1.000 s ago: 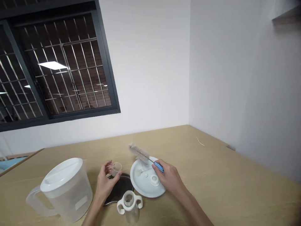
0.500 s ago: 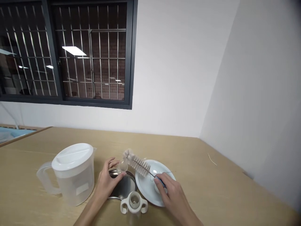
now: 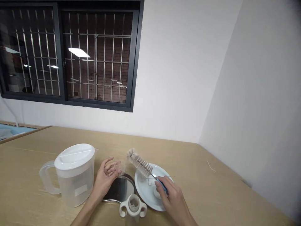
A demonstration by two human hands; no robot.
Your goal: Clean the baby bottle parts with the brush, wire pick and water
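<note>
Between the fingers and thumb of my left hand (image 3: 105, 177) is a small clear plastic cap (image 3: 120, 167), tilted above the round metal tray (image 3: 122, 188). My right hand (image 3: 171, 196) grips the blue handle of a bottle brush (image 3: 142, 164). Its white bristles point up and left, a little apart from the cap. Below the brush lies a white plate (image 3: 145, 191), partly covered by my right hand, with a small white piece on it. Nearest to me stands an open baby bottle (image 3: 133, 205) with two white handles, its lower part cut off by the frame.
A translucent pitcher (image 3: 75, 175) with a white lid stands left of my left hand. A thin pale strip (image 3: 211, 166) lies on the table (image 3: 202, 194) at the right. The wall and a barred window (image 3: 98, 59) rise behind the table.
My left hand has drawn slightly left with the cap, and the cap has turned. The brush head is now clear of the cap, with a gap between them. The view has shifted a little.
</note>
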